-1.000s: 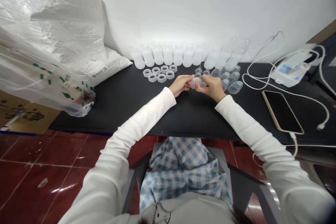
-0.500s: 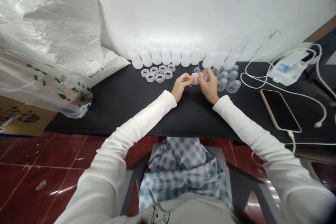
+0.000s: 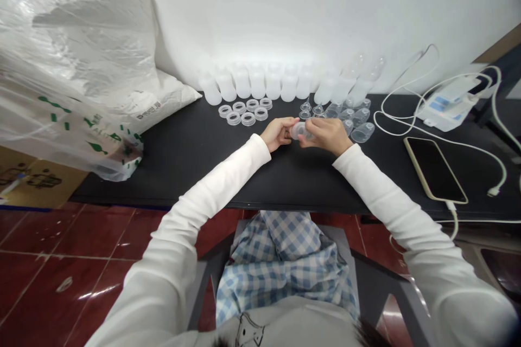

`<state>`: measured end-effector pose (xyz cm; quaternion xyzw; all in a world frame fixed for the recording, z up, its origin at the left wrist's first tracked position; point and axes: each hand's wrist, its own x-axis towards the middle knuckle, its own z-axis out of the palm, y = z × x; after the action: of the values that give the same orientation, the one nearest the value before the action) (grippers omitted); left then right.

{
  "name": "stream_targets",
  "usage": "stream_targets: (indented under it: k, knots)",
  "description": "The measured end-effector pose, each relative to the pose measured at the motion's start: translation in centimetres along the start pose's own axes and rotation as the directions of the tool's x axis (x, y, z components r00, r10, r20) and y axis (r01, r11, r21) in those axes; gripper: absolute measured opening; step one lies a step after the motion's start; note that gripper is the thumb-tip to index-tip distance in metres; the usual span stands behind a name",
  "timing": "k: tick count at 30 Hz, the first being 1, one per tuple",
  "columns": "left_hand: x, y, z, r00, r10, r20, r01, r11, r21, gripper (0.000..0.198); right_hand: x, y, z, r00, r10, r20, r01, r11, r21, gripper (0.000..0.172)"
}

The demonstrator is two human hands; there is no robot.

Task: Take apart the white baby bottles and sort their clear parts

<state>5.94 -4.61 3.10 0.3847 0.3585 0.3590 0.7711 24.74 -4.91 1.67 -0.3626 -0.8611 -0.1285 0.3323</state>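
Note:
My left hand and my right hand meet above the dark table, both with fingers closed on a translucent bottle collar ring. The ring is tipped so that its round opening shows; whether a teat sits inside it is unclear. Just behind the fingers stand small clear teats, partly hidden by my right hand. Clear dome caps lie right of that hand. To the left, several loose collar rings rest flat in two rows. A row of frosted baby bottles stands along the wall.
On the right are a phone on a charging cable, a white power strip and loose white cables. A large white plastic bag and a printed clear bag fill the left. The black table's front edge runs before my lap.
Both hands have come slightly nearer me and the collar ring has been tilted, showing its opening. My right hand has turned flatter, with its fingers over the ring, uncovering more teats behind.

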Motion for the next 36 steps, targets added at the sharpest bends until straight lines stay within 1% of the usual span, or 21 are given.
stream_targets:
  k: [2,4,5,7,9,11,13,15,17,18,19,21,23,25,27,30,33,36]
  knots:
    - [0.4,0.3,-0.5,0.991,-0.135,0.008,0.135,0.991,0.019,0.022,-0.2,-0.1,0.1,0.997,-0.069,0.014,0.069,0.997,0.015,0.032]
    - [0.7,0.5,-0.9,0.980,-0.196,-0.018,0.197,0.980,0.009,0.022,-0.5,0.0,0.2,0.999,-0.050,0.013,0.050,0.998,0.030,0.032]
    - [0.8,0.6,-1.1,0.981,-0.192,-0.041,0.192,0.981,-0.007,0.024,-0.6,0.2,0.3,1.000,-0.009,-0.003,0.009,0.999,0.038,0.033]
    - [0.9,0.8,-1.2,0.987,-0.134,-0.091,0.130,0.990,-0.046,0.027,-0.9,0.7,0.3,0.991,0.116,-0.062,-0.113,0.992,0.053,0.034]
    - [0.7,0.9,-1.1,0.990,-0.053,-0.132,0.042,0.996,-0.084,0.027,-1.0,1.6,0.1,0.963,0.239,-0.124,-0.233,0.971,0.060,0.036]
    - [0.5,1.0,-1.0,0.986,-0.003,-0.169,-0.016,0.994,-0.109,0.025,-0.9,2.5,-0.5,0.939,0.305,-0.158,-0.301,0.952,0.049,0.037]
    - [0.3,0.9,-0.7,0.980,0.010,-0.199,-0.033,0.993,-0.115,0.024,-0.7,3.5,-1.4,0.916,0.352,-0.190,-0.352,0.935,0.038,0.038]
    - [0.2,0.7,-0.5,0.976,0.014,-0.215,-0.037,0.994,-0.101,0.024,-0.4,4.3,-2.8,0.879,0.428,-0.211,-0.431,0.902,0.036,0.039]
    - [0.2,0.5,-0.4,0.974,0.026,-0.226,-0.046,0.995,-0.086,0.025,-0.1,4.8,-4.7,0.832,0.526,-0.180,-0.534,0.846,0.003,0.039]
    - [0.3,0.4,-0.4,0.972,0.037,-0.233,-0.057,0.995,-0.081,0.025,0.1,4.9,-5.8,0.801,0.582,-0.138,-0.593,0.804,-0.053,0.039]
    - [0.4,0.3,-0.5,0.969,0.050,-0.242,-0.070,0.995,-0.077,0.025,0.3,4.9,-6.9,0.761,0.642,-0.091,-0.648,0.749,-0.137,0.039]
    - [0.5,0.1,-0.6,0.964,0.071,-0.257,-0.093,0.993,-0.076,0.023,0.5,4.7,-8.9,0.645,0.762,-0.057,-0.735,0.599,-0.318,0.040]
    - [0.6,-0.1,-0.7,0.961,0.085,-0.264,-0.110,0.991,-0.082,0.019,0.6,4.5,-10.3,0.534,0.845,-0.016,-0.764,0.474,-0.437,0.045]
    - [0.7,-0.2,-0.8,0.957,0.095,-0.275,-0.126,0.987,-0.096,0.017,0.5,4.4,-11.1,0.441,0.897,0.018,-0.772,0.390,-0.503,0.049]
    - [0.8,-0.4,-0.8,0.950,0.113,-0.291,-0.150,0.983,-0.110,0.017,0.4,4.5,-11.5,0.365,0.930,0.045,-0.777,0.330,-0.536,0.051]
    - [0.8,-0.7,-0.8,0.939,0.154,-0.308,-0.197,0.974,-0.115,0.017,0.0,4.9,-11.8,0.266,0.959,0.102,-0.768,0.275,-0.578,0.053]
    - [0.9,-1.0,-0.7,0.928,0.193,-0.318,-0.244,0.961,-0.131,0.019,-0.2,5.3,-11.9,0.192,0.974,0.122,-0.764,0.226,-0.604,0.054]
    - [1.1,-1.2,-0.6,0.914,0.246,-0.322,-0.304,0.942,-0.143,0.024,-0.4,5.5,-11.9,0.106,0.983,0.151,-0.757,0.178,-0.628,0.054]
